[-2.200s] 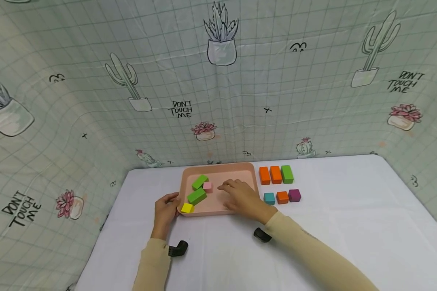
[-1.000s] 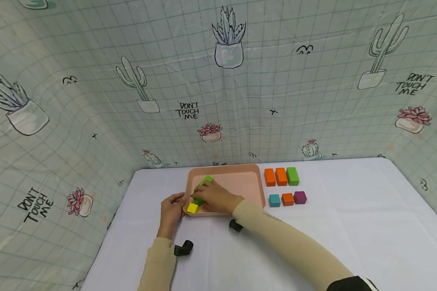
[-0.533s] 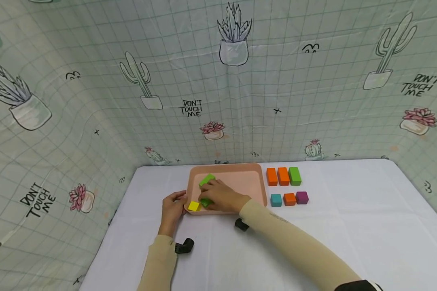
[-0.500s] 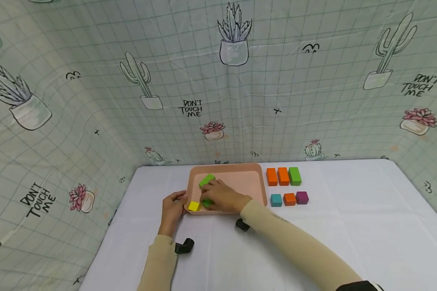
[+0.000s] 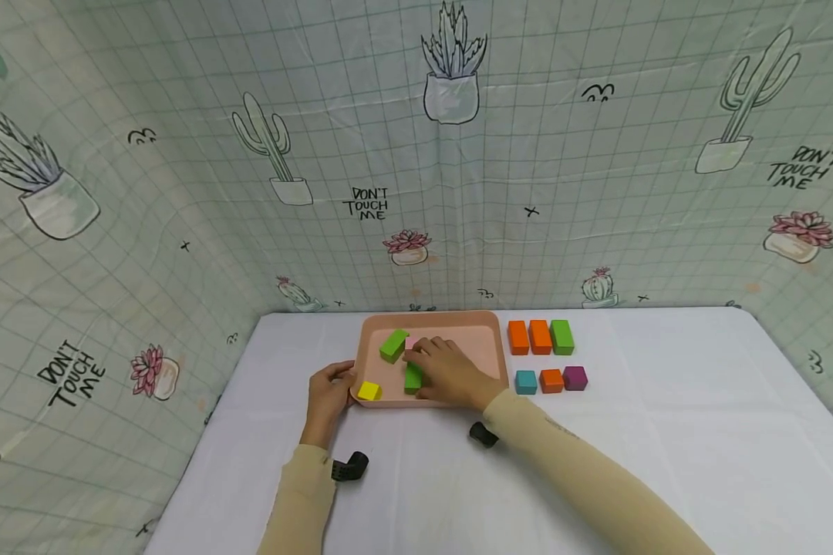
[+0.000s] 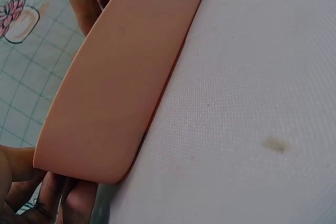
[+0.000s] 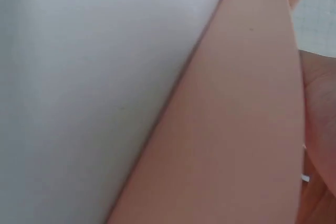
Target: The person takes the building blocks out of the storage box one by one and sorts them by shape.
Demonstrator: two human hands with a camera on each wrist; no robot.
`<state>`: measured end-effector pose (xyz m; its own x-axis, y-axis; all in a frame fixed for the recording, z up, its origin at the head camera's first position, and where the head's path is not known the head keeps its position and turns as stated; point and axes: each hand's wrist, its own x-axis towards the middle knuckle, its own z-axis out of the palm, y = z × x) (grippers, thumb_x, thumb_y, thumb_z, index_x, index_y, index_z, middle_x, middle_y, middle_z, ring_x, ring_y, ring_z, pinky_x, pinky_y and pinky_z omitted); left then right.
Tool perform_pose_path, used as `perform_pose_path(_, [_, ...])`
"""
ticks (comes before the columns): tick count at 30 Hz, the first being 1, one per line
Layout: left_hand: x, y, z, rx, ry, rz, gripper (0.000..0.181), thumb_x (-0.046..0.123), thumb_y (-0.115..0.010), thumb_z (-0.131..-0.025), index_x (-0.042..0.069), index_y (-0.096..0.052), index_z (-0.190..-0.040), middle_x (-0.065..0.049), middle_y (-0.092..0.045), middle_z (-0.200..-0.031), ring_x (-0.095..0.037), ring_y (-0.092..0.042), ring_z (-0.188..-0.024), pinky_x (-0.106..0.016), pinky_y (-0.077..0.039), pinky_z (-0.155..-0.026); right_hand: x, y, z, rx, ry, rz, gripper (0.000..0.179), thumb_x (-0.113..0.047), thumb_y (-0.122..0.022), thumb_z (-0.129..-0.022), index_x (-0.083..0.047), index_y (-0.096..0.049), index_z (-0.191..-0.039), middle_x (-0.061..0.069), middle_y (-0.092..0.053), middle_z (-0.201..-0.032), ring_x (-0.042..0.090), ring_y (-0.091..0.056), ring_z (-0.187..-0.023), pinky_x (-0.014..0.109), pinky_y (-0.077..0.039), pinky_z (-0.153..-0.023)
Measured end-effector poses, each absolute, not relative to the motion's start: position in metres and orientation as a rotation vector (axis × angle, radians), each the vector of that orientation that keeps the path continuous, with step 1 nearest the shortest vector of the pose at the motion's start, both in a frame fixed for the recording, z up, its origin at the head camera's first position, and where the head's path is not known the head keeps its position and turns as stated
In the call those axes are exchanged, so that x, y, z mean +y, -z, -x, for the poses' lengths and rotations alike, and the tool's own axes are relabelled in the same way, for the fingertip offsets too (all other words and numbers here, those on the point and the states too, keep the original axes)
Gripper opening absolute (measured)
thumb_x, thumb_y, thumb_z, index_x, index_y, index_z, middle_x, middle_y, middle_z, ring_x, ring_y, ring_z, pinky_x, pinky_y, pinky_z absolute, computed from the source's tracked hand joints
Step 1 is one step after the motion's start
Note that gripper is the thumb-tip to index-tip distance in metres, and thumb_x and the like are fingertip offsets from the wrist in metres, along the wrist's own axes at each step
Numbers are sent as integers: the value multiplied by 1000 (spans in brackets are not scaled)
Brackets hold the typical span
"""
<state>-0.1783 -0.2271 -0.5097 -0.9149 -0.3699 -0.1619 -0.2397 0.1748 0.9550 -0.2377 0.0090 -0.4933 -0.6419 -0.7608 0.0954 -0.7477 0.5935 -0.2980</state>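
A shallow pink tray sits on the table. My left hand grips its front left corner; in the left wrist view the thumb is at the rim and the fingers lie against the end wall. Inside the tray, my right hand pinches a green block between fingers and thumb, its right side hidden by the hand. Behind those fingers a pink block shows only in part. Another green block lies further left, and a yellow block occupies the near left corner.
Right of the tray stand two orange oblong blocks and a green one. In front of them are a teal cube, an orange cube and a purple cube. A patterned cloth hangs behind the table.
My right hand reached left to the nearer green block, then shifted it rightward and turned it, away from the yellow block. The left hand stays at the tray's corner.
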Motion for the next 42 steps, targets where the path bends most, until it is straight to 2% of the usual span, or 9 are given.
perform_pose_path(2, [-227, 509, 179, -2318, 1869, -619, 28, 3, -62, -105, -11, -69, -128, -15, -63, -101, -7, -52, -55, -16, -49, -52, 10, 495, 236, 2814, 470, 1270, 63, -37, -86, -90, -12, -62, -143, 10, -61, -138, 31, -55, -126, 51, -45, -112])
perform_pose_path(6, [-225, 509, 180, -2311, 1877, -632, 28, 3, -62, -105, -11, -69, -128, -14, -62, -100, -8, -51, -55, -16, -48, -51, 10, 498, 235, 2858, 468, 1237, 63, -39, -87, -89, -9, -64, -141, 10, -64, -137, 31, -58, -121, 52, -47, -110])
perform_pose_path(15, [-221, 511, 180, -2324, 1860, -613, 28, 3, -61, -105, -11, -68, -128, -15, -63, -100, -9, -51, -57, -17, -47, -52, 19, 491, 232, 2864, 471, 1217, 68, -27, -89, -87, -7, -62, -146, 9, -63, -144, 32, -55, -128, 49, -46, -111])
perform_pose_path(21, [-221, 511, 180, -2333, 1854, -620, 28, 5, -62, -106, -11, -68, -128, -15, -63, -101, -8, -51, -57, -17, -47, -52, 37, 485, 229, 2929, 495, 1208, 68, -32, -90, -87, -11, -63, -145, 6, -63, -142, 32, -56, -130, 49, -47, -111])
perform_pose_path(29, [-221, 509, 178, -2348, 1829, -672, 28, 7, -62, -106, -8, -69, -129, -18, -63, -107, -8, -52, -58, -17, -48, -53, 75, 485, 224, 3027, 672, 1248, 64, -20, -91, -85, -7, -65, -142, 9, -65, -139, 33, -57, -127, 54, -47, -111])
perform_pose_path(32, [-221, 509, 178, -2348, 1823, -680, 28, 7, -62, -106, -7, -69, -129, -18, -63, -107, -8, -52, -59, -16, -48, -53, 94, 483, 222, 3070, 701, 1263, 63, -9, -88, -86, -4, -63, -143, 11, -65, -140, 34, -57, -127, 55, -47, -111])
perform_pose_path(36, [-222, 510, 178, -2334, 1838, -680, 29, 7, -62, -106, -8, -69, -130, -17, -63, -106, -9, -53, -60, -16, -48, -53, 121, 482, 220, 3105, 813, 1250, 68, 4, -88, -80, 0, -61, -143, 16, -63, -142, 39, -58, -124, 57, -49, -107])
perform_pose_path(42, [-223, 509, 176, -2337, 1824, -669, 29, 6, -62, -106, -8, -69, -129, -17, -62, -105, -9, -52, -60, -16, -48, -54, 164, 483, 217, 3178, 910, 1165, 74, 0, -94, -75, 2, -61, -141, 18, -63, -141, 42, -59, -119, 60, -49, -99])
